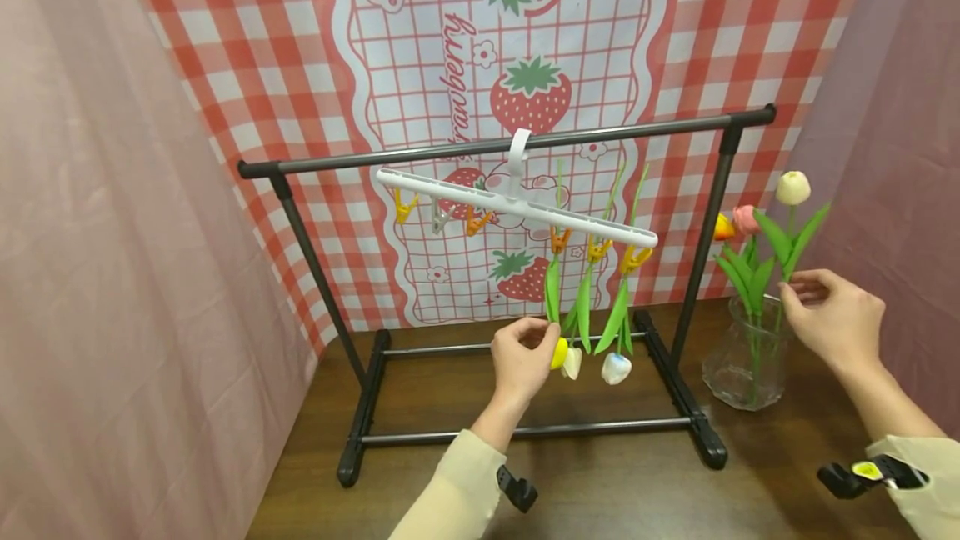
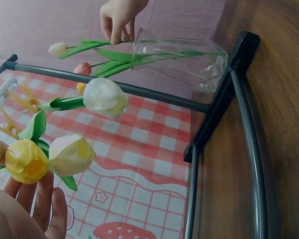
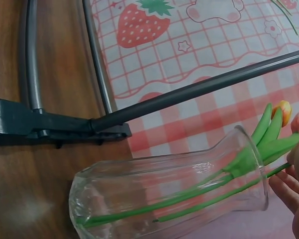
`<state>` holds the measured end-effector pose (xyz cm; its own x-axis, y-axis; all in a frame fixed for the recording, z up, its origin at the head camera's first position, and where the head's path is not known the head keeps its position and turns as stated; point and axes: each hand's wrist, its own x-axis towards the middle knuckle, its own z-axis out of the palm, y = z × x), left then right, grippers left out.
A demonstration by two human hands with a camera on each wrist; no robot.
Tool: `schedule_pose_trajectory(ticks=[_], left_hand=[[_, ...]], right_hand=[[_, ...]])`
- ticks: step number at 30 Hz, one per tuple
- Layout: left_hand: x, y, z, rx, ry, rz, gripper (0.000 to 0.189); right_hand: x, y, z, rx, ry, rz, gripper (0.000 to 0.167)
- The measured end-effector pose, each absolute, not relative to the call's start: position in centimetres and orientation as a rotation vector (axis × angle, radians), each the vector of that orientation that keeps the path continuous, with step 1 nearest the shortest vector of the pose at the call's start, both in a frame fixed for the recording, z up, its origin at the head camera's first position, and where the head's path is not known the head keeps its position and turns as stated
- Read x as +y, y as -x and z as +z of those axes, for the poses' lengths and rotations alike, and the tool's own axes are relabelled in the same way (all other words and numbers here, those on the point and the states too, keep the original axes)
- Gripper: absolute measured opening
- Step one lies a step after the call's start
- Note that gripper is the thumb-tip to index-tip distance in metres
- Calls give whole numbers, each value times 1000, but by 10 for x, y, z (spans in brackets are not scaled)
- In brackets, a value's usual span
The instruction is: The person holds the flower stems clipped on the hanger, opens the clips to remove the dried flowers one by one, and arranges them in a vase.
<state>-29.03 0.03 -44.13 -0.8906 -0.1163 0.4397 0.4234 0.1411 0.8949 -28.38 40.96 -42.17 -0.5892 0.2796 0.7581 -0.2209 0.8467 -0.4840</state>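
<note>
My right hand (image 1: pixel 838 319) pinches the stem of a white tulip (image 1: pixel 793 188) just above the mouth of a clear glass vase (image 1: pixel 742 373). That stem's lower end hangs inside the vase, off its bottom, in the right wrist view. An orange-yellow tulip (image 3: pixel 282 112) and a pink tulip (image 1: pixel 746 219) stand in the vase. My left hand (image 1: pixel 523 357) holds a yellow tulip (image 2: pixel 26 161) near its bloom, with the fingers behind it. This tulip hangs head-down from an orange clip (image 1: pixel 558 240). Beside it hang a cream tulip (image 2: pixel 72 155) and a white-blue tulip (image 1: pixel 617 368), each from its own clip.
A white clip hanger (image 1: pixel 450 190) hangs tilted by its hook on a dark metal rack (image 1: pixel 630 131). Three clips on its left half hold nothing, among them a yellow clip (image 1: pixel 406 207). The rack's foot (image 1: pixel 708 440) stands on the wooden table (image 1: pixel 600 490), left of the vase.
</note>
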Motion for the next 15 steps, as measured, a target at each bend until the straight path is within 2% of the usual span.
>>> schedule_pose_trajectory(ticks=[11,15], left_hand=[[0,290,-441,-2025,309,-1801,12],[1,289,-441,-2033,301,-1807,12]], right_hand=[[412,283,-433,-2093,38,665,24],[410,280,-432,-2110,75,673,31]])
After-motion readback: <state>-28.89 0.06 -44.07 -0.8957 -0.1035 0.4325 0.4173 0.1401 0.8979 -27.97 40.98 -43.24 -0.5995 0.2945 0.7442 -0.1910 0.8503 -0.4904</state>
